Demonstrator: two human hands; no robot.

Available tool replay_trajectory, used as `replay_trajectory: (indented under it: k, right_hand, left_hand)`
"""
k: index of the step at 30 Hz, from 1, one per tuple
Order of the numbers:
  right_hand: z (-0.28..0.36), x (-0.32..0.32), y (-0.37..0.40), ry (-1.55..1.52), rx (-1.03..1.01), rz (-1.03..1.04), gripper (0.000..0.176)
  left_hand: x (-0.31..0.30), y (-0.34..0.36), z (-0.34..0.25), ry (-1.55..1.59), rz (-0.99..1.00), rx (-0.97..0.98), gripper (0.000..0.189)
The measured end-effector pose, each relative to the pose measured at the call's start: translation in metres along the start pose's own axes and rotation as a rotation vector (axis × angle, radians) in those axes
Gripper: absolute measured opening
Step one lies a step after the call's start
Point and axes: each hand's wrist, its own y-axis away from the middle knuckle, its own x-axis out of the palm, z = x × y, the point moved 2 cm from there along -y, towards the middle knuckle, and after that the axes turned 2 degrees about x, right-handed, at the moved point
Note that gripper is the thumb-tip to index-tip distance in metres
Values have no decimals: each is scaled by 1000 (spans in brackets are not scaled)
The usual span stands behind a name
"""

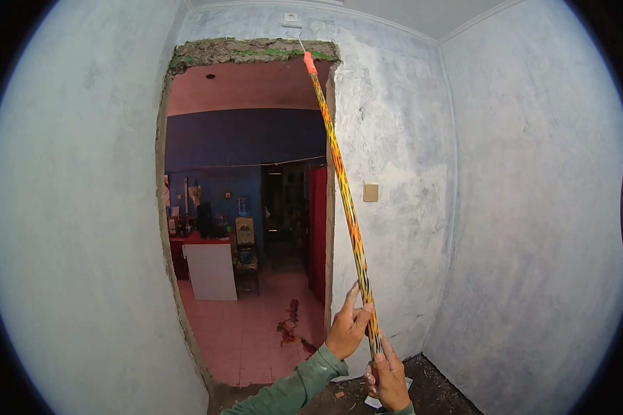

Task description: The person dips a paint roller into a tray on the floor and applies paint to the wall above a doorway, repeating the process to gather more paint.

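Note:
A paint roller on a long pole (346, 187) with a yellow, orange and black flame pattern slants up and to the left. Its orange-red handle (310, 63) fits into the pole's top, and the small roller head (292, 26) is at the wall above the doorway, just below a white wall fitting (291, 16). My left hand (348, 328) is closed around the lower pole, its index finger stretched along it. Lower down, near the pole's bottom end, my right hand (390, 379) grips it. Whitish smears mark the fingers.
A rough-edged doorway (256, 50) opens onto a room with a counter (211, 270), a water dispenser (245, 232) and a red curtain (317, 228). Beside it, a light switch (371, 192) sits on the patchy wall (401, 249). Debris lies on the dark floor (436, 391).

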Motion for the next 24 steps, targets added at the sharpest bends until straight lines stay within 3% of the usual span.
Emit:
replay_trajectory:
  k: [10,12,24]
  right_hand:
    - [3,-10,-3,-38,-1,-6,64]
    - [-1,-17,-2,-21,-1,-2,64]
    - [15,-28,-15,6,-9,6,59]
  left_hand:
    - [11,-9,2,82,1,2,65]
    - [16,-3,7,-33,-26,87,65]
    - [26,-23,4,-10,-17,35,62]
